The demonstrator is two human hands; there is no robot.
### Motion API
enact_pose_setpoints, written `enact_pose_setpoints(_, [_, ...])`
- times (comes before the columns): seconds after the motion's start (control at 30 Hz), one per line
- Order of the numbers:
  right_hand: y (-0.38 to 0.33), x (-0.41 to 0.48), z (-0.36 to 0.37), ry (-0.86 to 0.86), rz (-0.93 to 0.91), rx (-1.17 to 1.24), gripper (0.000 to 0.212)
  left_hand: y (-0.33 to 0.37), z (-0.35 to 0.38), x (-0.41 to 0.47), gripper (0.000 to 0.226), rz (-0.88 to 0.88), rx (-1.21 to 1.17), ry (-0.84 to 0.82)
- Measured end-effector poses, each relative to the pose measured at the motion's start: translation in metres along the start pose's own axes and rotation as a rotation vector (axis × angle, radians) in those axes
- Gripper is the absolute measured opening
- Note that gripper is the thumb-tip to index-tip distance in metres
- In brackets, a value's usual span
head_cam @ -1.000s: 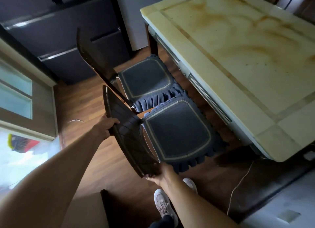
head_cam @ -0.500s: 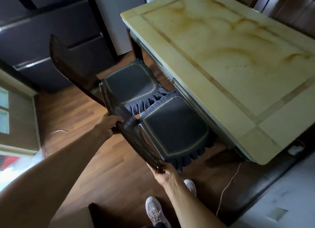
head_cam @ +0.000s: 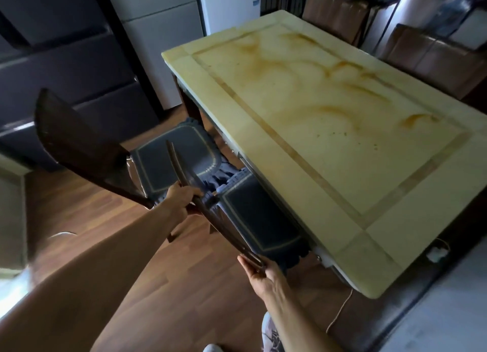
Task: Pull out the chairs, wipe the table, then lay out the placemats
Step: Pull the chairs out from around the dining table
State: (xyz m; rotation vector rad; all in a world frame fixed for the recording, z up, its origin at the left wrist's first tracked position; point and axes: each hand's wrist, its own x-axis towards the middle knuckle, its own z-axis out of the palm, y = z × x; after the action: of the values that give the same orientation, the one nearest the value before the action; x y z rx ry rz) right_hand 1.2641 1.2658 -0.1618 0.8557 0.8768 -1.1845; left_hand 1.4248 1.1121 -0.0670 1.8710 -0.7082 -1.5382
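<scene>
A cream marble-look table [head_cam: 329, 119] with amber veins fills the right half of the view. Two dark wooden chairs with navy frilled seat cushions stand along its near-left side. The nearer chair [head_cam: 253, 222] has its seat partly under the table edge. My left hand [head_cam: 181, 196] grips the left end of its curved backrest. My right hand [head_cam: 261, 275] holds the right end of the same backrest. The farther chair [head_cam: 168, 154] stands just beyond, with its tall backrest toward the left. No cloth or placemats are in view.
Two brown chairs [head_cam: 432, 56] stand on the table's far side. A dark cabinet [head_cam: 66, 69] and a grey fridge [head_cam: 158, 30] line the back left. The floor is wood [head_cam: 92, 220], with a thin cord [head_cam: 340, 312] lying near the table's corner. My shoes [head_cam: 268, 336] show at the bottom.
The view has swung up and to the right, showing more of the table. Both hands kept hold of the nearer chair's backrest, and its seat now sits closer under the table edge.
</scene>
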Motion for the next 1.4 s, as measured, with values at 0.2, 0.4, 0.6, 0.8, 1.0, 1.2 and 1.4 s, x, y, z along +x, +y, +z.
enact_pose_setpoints(0.2, [-0.044, 0.007, -0.003, 0.025, -0.036, -0.003, 0.025, 0.001, 0.043, 0.005, 0.025, -0.022, -0.016, -0.012])
enact_pose_setpoints(0.4, [-0.078, 0.007, -0.007, 0.047, -0.042, -0.049, 0.015, 0.003, 0.081, 0.001, 0.026, 0.001, -0.007, -0.055])
enact_pose_setpoints(0.6, [-0.099, 0.014, -0.007, 0.063, -0.093, -0.077, 0.020, 0.010, 0.104, 0.001, 0.027, 0.006, 0.020, -0.064])
enact_pose_setpoints(0.8, [-0.098, 0.007, -0.002, 0.023, -0.067, -0.016, 0.016, 0.011, 0.105, 0.004, 0.025, 0.007, 0.050, -0.051])
enact_pose_setpoints(1.0, [-0.096, 0.006, -0.003, 0.038, -0.048, -0.009, 0.014, 0.008, 0.101, 0.005, 0.027, -0.001, 0.061, -0.072])
enact_pose_setpoints(1.2, [-0.101, 0.016, -0.010, 0.038, -0.057, -0.187, 0.014, 0.009, 0.099, 0.003, 0.023, 0.005, 0.078, -0.100])
enact_pose_setpoints(1.4, [-0.127, -0.006, 0.009, 0.169, -0.127, -0.803, 0.011, 0.021, 0.085, -0.010, 0.018, -0.009, 0.035, -0.214])
